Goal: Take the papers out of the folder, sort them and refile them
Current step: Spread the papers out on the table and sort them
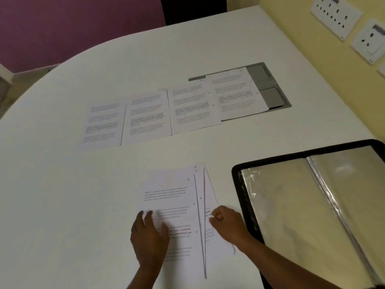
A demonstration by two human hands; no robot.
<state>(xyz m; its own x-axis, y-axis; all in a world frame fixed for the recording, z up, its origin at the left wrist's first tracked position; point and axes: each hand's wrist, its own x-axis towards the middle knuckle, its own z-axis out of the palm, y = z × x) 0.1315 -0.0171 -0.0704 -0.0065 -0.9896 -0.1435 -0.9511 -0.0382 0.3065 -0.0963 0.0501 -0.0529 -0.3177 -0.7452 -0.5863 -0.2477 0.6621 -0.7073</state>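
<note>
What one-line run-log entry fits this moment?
stage: sorting | left hand: flat on stack | right hand: pinching stack's edge | row: four sheets | folder: open

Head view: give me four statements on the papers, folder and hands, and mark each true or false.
1. Four sheets lie in a row at the far side of the table. True.
2. The folder is closed. False: it lies open, its clear sleeves showing.
3. The left hand rests on the near stack of papers. True.
4. The right hand is inside the folder. False: it is at the stack's right edge, beside the folder.
</note>
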